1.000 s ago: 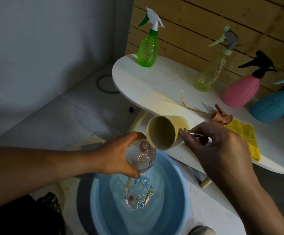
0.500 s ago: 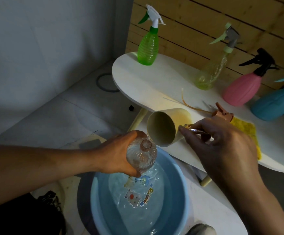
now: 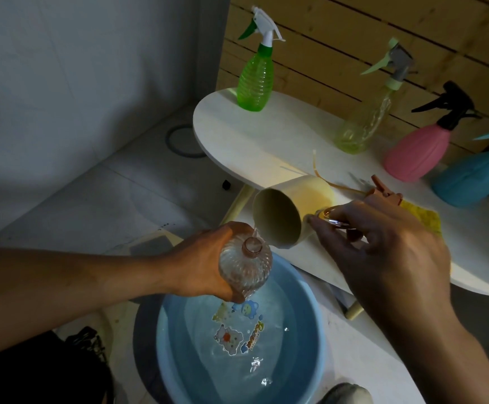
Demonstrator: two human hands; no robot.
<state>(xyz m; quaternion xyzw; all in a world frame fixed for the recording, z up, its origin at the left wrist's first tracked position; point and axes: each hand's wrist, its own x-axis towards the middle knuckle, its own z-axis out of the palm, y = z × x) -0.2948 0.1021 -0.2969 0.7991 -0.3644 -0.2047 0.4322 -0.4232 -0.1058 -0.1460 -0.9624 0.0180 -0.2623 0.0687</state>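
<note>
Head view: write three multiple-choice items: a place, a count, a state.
1. Where is the clear bottle?
A. Over the blue basin
B. On a chair
C. On the floor
2. How many spray bottles are on the table?
A. Two
B. Four
C. Six
3. How is the cup held?
A. Upright
B. Upside down
C. Tipped toward the bottle's neck
Answers: 1 A, the left hand holds it above the basin; 2 B, green, yellowish, pink, blue; 3 C, the right hand tilts it to the neck.
</note>
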